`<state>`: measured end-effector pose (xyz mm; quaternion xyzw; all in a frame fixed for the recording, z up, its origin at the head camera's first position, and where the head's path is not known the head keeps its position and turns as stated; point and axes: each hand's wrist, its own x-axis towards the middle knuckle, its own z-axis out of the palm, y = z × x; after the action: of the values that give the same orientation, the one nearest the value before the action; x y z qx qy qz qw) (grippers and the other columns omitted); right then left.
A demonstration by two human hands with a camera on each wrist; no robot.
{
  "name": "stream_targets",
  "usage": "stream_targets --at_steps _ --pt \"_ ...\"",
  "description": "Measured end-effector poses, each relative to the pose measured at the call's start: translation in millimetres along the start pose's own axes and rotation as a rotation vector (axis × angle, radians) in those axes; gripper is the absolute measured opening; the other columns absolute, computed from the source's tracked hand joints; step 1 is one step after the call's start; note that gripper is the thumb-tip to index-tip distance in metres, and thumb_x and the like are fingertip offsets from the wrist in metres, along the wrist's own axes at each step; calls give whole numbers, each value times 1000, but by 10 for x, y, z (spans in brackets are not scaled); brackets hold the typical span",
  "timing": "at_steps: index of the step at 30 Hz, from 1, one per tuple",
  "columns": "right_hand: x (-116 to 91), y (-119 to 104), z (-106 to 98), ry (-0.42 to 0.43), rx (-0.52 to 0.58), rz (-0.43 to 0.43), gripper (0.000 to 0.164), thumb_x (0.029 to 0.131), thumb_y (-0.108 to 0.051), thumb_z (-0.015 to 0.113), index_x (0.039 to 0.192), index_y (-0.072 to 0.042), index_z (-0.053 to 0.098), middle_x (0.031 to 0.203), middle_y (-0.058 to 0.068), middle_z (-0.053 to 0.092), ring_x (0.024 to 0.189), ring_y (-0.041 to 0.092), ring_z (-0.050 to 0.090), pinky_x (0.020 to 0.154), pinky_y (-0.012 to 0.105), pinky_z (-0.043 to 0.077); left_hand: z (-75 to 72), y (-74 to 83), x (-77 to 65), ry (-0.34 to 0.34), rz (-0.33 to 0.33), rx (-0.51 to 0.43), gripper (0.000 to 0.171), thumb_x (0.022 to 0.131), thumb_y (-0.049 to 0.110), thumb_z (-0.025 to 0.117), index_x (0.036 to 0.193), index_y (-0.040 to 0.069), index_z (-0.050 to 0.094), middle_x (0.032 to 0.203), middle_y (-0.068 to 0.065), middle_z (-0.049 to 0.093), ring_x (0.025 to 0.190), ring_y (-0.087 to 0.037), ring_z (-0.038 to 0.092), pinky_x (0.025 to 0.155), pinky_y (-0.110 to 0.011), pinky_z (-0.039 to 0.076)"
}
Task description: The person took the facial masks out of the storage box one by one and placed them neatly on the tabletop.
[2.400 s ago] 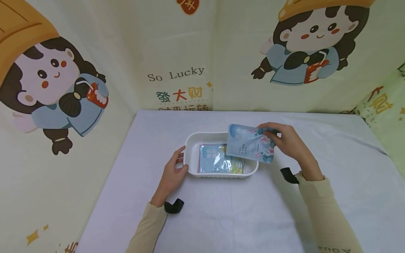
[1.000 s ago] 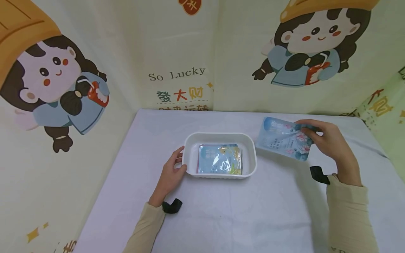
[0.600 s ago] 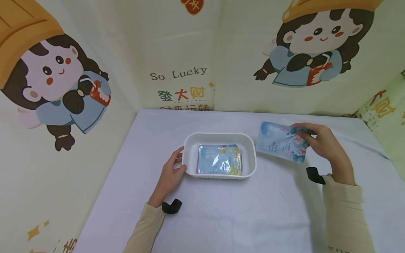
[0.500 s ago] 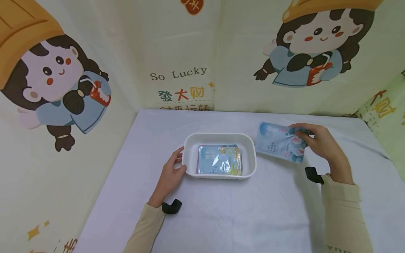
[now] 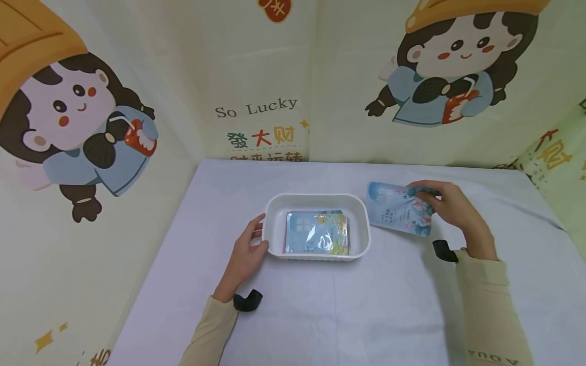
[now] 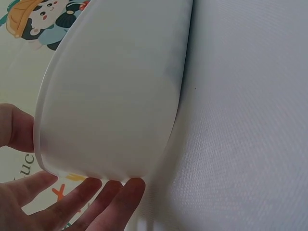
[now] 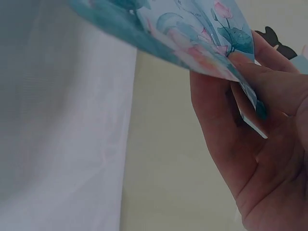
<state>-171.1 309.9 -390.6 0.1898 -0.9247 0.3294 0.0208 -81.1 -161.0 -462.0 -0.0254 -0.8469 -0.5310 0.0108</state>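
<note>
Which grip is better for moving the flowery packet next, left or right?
Probably the right grip: it pinches the flowery packet beside the right end of the white tray. The left grip touches the tray's other end, farther from the packet.

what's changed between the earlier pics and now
The right hand carried the flowered packet rightward from over the right end of the white tray, then partway back left; it is now held beside the tray. Nothing was let go or newly grasped. The left hand stays on the tray's left end, and the stacked packets stay inside.
</note>
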Motion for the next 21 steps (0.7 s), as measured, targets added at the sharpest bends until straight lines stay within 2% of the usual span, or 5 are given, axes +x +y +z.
stream_targets --at_steps 3,7,10,14,21 --pt "19 16 16 -20 -3 15 30 94 4 59 123 -1 67 116 25 66 84 10 54 68 6 40 2 56 -13 -2 -13 1 60 94 3 58 150 16 41 137 -15 55 123 -33 57 92 -48 56" --pt "39 29 25 -56 -7 53 31 95 1 59 125 -2 66 118 24 65 85 21 56 67 10 42 -41 263 -62 -15 -11 0 59 93 -1 56 150 6 40 136 -21 55 122 -37 57 92 -47 57" --pt "52 39 34 -79 -6 80 31 96 0 59 127 -2 65 121 25 64 88 27 55 68 12 43 -80 410 -102 -23 0 1 58 93 -2 55 149 3 40 135 -23 55 121 -38 57 92 -46 57" --pt "80 52 59 -84 -14 111 33 96 0 59 128 -4 65 126 24 62 97 30 56 76 15 45 -98 465 -118 -25 2 3 58 93 -2 55 148 2 41 135 -24 55 121 -39 57 92 -47 57" --pt "135 102 133 -95 6 145 35 96 1 58 131 -3 63 130 26 59 107 37 54 94 57 47 -85 442 -105 -19 3 15 58 93 -1 55 149 4 41 135 -22 55 122 -39 57 92 -48 56"
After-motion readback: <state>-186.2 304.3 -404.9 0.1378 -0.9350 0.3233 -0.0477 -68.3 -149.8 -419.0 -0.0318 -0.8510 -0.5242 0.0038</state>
